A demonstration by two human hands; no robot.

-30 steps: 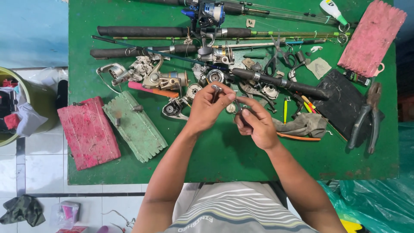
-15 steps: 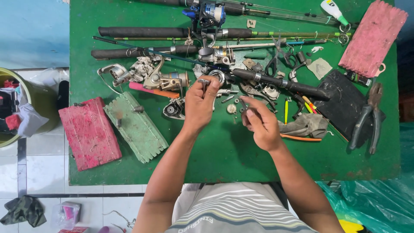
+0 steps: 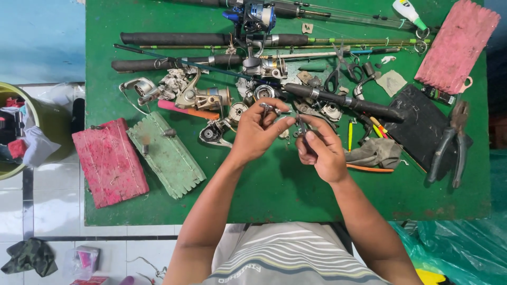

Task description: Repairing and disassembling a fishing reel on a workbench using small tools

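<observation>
My left hand [image 3: 259,134] pinches a small silver metal reel part [image 3: 266,108] at frame centre, w/ my right hand [image 3: 322,150] closed on a thin dark tool [image 3: 301,124] beside it, both raised above the green tabletop [image 3: 274,190] for close work.

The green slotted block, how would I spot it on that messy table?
Start at the green table and go to its left side. Two flat blocks lie there side by side; the green slotted block is the right one, pale green beside the pink block.
</observation>
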